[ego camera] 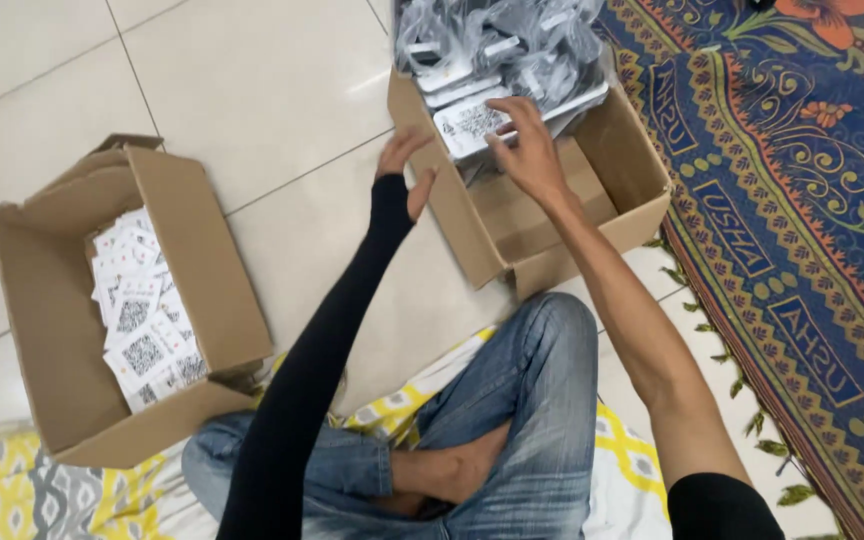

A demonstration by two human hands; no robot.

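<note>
Right hand (527, 150) grasps a white packet (472, 125) at 12 o'clock, in the far carton (592, 200). Left hand (404, 165), fingers released, touches that carton's wall.

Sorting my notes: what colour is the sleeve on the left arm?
Black; the sleeve shows best in the head view.
</note>
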